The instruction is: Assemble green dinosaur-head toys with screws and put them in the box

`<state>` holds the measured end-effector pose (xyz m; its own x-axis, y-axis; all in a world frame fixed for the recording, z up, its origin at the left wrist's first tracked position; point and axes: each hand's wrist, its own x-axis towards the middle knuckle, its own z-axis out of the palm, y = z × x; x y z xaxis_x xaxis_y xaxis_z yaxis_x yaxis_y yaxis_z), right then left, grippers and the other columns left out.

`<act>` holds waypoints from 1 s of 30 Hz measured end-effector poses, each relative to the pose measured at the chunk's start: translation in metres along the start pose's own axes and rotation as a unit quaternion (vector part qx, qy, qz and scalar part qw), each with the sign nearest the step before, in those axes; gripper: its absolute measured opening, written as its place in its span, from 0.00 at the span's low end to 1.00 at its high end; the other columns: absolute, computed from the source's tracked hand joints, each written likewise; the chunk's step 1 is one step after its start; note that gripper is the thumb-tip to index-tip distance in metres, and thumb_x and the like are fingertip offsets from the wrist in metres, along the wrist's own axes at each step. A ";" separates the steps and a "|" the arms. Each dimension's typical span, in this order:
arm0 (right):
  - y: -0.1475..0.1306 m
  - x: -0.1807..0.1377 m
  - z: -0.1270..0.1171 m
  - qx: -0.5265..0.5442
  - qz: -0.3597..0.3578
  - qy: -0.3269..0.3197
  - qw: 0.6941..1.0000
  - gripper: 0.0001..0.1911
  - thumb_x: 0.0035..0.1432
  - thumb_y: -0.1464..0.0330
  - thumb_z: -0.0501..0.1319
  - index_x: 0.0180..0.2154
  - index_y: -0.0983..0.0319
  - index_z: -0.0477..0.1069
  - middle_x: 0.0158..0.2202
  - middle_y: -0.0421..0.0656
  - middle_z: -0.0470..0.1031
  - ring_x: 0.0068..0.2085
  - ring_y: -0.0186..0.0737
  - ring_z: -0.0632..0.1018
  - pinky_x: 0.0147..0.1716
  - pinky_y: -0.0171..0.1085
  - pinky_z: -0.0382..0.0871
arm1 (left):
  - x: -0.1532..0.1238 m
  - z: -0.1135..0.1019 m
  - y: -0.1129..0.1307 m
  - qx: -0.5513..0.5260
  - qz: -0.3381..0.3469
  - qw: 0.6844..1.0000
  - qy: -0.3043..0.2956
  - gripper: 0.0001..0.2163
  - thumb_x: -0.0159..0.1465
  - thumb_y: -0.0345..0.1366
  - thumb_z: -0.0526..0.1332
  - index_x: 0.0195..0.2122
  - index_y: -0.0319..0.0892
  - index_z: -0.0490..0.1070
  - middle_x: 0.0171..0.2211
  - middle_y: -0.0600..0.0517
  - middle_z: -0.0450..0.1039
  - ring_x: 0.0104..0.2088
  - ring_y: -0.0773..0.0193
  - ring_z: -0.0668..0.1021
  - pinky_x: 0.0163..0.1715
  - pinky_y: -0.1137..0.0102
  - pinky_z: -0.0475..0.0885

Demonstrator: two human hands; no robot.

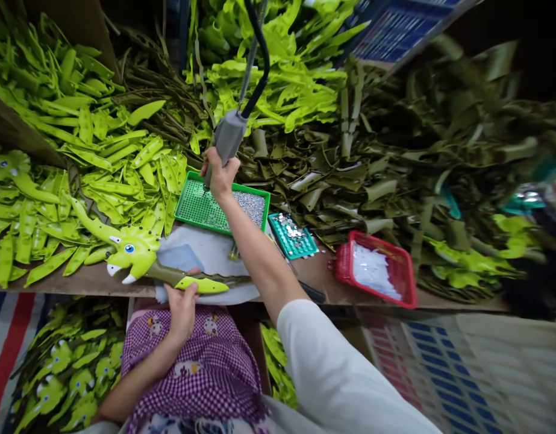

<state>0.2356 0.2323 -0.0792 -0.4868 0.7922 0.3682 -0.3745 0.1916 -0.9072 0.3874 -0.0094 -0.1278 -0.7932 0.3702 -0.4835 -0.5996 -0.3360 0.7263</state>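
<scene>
My left hand [182, 306] grips the dark green and lime shaft of a toy dinosaur sword [137, 252] at the table's front edge. Its horned dinosaur head, with a blue eye, points to the left. My right hand [221, 173] is wrapped round a grey electric screwdriver [230, 137], which hangs from a cable and a spring. The tool's tip is down over the green tray [191, 212], whose right part holds many small silver screws [251, 208]. Whether a screw sits on the tip is too small to tell.
Beside the green tray lies a teal tray [292, 236] with silver discs. A red basket [411, 283] holds white strips. Lime plastic parts [79, 120] are heaped left, and dark green parts [323, 181] behind and right. A box below holds more dinosaur toys [61, 374]. A blue crate [395, 30] stands at the back.
</scene>
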 end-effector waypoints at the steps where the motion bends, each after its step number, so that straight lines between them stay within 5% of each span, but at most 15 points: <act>1: 0.001 0.000 0.000 -0.004 -0.001 -0.007 1.000 0.23 0.50 0.45 0.59 0.27 0.58 0.68 0.15 0.32 0.62 0.16 0.28 0.66 0.18 0.33 0.62 | 0.001 -0.001 -0.001 0.002 0.003 1.000 0.001 0.36 0.51 0.31 0.67 0.58 0.52 0.50 0.48 0.49 0.72 0.39 0.67 0.78 0.45 0.67 0.72; 6: -0.002 0.008 -0.002 -0.001 -0.015 0.011 1.000 0.24 0.50 0.44 0.58 0.35 0.57 0.69 0.18 0.33 0.64 0.19 0.30 0.70 0.21 0.34 0.67 | 0.003 -0.002 -0.004 0.021 0.029 0.999 -0.002 0.37 0.50 0.30 0.69 0.57 0.50 0.51 0.47 0.49 0.72 0.40 0.67 0.78 0.49 0.67 0.71; 10: -0.043 0.000 -0.022 0.027 -0.027 0.038 0.999 0.27 0.49 0.41 0.56 0.37 0.56 0.69 0.20 0.33 0.64 0.20 0.31 0.73 0.21 0.34 0.67 | 0.001 0.001 0.000 0.020 0.024 0.999 -0.006 0.33 0.52 0.33 0.69 0.55 0.51 0.52 0.45 0.49 0.73 0.40 0.65 0.78 0.44 0.67 0.73; 14: -0.101 -0.065 -0.050 0.050 -0.022 0.084 0.995 0.29 0.48 0.39 0.55 0.36 0.56 0.69 0.17 0.33 0.62 0.16 0.31 0.70 0.15 0.32 0.62 | 0.000 0.004 0.003 0.025 0.025 0.999 -0.009 0.31 0.52 0.34 0.69 0.53 0.50 0.54 0.44 0.50 0.74 0.39 0.65 0.79 0.41 0.67 0.74; 17: -0.125 -0.128 -0.063 0.088 0.017 0.060 0.994 0.32 0.40 0.35 0.57 0.31 0.56 0.67 0.14 0.32 0.60 0.13 0.32 0.65 0.12 0.33 0.58 | 0.000 0.003 0.002 0.030 0.030 0.999 -0.018 0.31 0.51 0.35 0.70 0.52 0.50 0.54 0.43 0.50 0.75 0.38 0.65 0.79 0.41 0.66 0.75; 21: -0.127 -0.174 -0.069 0.111 0.081 0.042 0.990 0.34 0.37 0.33 0.55 0.27 0.57 0.64 0.12 0.32 0.58 0.12 0.32 0.64 0.12 0.33 0.58 | 0.002 0.001 -0.002 0.027 0.029 0.999 -0.017 0.30 0.50 0.35 0.70 0.48 0.50 0.54 0.42 0.51 0.75 0.39 0.64 0.79 0.42 0.64 0.75; 30: -0.119 -0.181 -0.074 0.147 0.108 0.036 0.983 0.32 0.39 0.35 0.56 0.27 0.58 0.63 0.13 0.31 0.56 0.12 0.31 0.64 0.13 0.33 0.58 | 0.002 0.001 -0.001 0.005 0.045 0.998 -0.036 0.28 0.49 0.34 0.71 0.45 0.48 0.55 0.43 0.50 0.74 0.36 0.67 0.78 0.42 0.64 0.75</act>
<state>0.4263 0.1089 -0.0531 -0.5262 0.8373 0.1484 -0.4851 -0.1523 -0.8611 0.3866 -0.0070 -0.1291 -0.8343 0.3996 -0.3797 -0.5243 -0.3623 0.7706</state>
